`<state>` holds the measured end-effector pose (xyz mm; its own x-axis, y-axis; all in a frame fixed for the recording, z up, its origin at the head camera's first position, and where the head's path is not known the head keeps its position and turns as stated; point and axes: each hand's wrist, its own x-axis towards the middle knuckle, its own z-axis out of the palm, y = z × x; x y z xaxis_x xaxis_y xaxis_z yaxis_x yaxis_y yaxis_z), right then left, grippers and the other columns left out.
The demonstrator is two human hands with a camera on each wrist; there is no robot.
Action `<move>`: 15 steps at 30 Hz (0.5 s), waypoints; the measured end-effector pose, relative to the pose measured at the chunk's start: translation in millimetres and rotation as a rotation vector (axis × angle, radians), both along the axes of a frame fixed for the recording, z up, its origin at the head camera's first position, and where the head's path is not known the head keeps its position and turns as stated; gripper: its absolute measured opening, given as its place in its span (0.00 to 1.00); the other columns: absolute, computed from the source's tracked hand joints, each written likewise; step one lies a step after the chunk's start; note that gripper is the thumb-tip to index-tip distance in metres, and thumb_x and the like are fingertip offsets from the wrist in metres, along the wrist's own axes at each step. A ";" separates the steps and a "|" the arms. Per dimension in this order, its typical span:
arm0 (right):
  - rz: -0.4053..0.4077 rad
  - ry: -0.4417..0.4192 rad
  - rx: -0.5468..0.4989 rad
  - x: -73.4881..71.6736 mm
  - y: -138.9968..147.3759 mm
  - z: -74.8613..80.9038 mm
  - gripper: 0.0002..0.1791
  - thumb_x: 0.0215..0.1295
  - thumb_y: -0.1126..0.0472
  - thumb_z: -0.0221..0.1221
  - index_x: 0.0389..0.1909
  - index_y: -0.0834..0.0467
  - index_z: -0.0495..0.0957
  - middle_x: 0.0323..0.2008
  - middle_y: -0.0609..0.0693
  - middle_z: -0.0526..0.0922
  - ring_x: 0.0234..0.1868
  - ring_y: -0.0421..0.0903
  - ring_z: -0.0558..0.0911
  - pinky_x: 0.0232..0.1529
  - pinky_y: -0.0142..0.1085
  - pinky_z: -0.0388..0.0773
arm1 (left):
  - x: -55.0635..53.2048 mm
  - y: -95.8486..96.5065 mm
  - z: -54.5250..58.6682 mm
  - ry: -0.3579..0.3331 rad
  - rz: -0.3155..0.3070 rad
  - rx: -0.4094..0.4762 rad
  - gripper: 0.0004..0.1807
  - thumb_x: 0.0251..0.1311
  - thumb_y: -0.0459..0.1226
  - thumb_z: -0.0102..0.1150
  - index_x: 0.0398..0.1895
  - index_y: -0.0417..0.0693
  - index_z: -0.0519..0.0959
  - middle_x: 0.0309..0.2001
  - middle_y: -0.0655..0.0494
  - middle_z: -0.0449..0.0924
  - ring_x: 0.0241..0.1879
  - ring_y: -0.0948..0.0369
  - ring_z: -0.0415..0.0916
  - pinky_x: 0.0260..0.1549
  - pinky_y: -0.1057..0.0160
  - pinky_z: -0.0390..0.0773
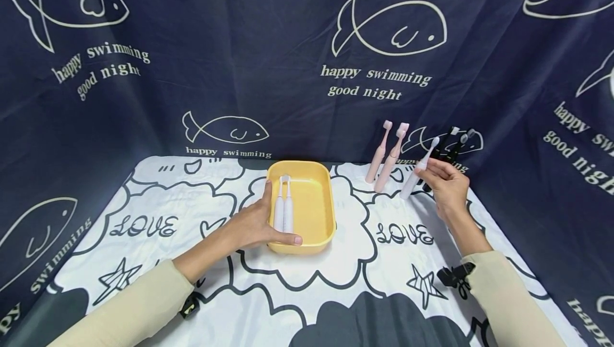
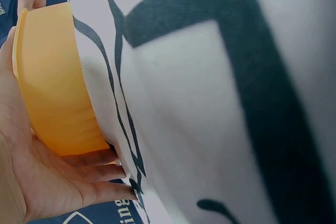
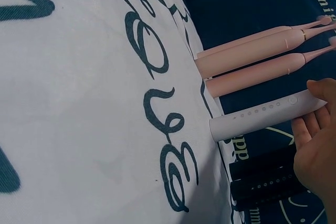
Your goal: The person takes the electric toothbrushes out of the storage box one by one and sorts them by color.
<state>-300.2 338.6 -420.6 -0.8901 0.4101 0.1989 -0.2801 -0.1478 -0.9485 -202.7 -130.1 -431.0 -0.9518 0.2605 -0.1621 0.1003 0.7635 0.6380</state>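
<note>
A yellow rectangular container point(image 1: 314, 203) sits at the middle of the table. My left hand point(image 1: 249, 224) holds it by the near left corner, the thumb along the near side and the fingers along the left side. In the left wrist view several fingers reach past the container's outer wall point(image 2: 55, 77). Two white electric toothbrushes point(image 1: 283, 211) lie side by side inside, at the left. At the right, my right hand point(image 1: 447, 182) pinches a third white electric toothbrush point(image 3: 252, 116) near its neck. It stands nearly upright, brush head up; whether its base touches the cloth I cannot tell.
Three pink electric toothbrushes point(image 3: 252, 56) stand just left of the held one. Several black electric toothbrushes point(image 1: 455, 147) stand behind my right hand, partly hidden. A patterned white cloth point(image 1: 158, 203) covers the table; a dark blue fish-print curtain point(image 1: 268, 70) hangs behind.
</note>
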 end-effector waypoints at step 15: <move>0.007 -0.051 0.017 3.2 2.2 -5.0 0.21 0.57 0.83 0.77 0.47 0.59 0.94 0.33 0.41 0.96 0.35 0.34 0.94 0.42 0.26 0.89 | 1.0 -0.6 0.5 -0.003 0.001 0.006 0.99 0.32 0.84 0.80 0.95 0.54 0.25 0.91 0.39 0.58 0.76 0.46 0.75 0.74 0.37 0.76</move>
<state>-297.0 340.7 -425.5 -0.9020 0.4011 0.1595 -0.2299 -0.1336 -0.9640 -201.7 -130.7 -430.4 -0.9514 0.2607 -0.1639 0.0975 0.7600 0.6426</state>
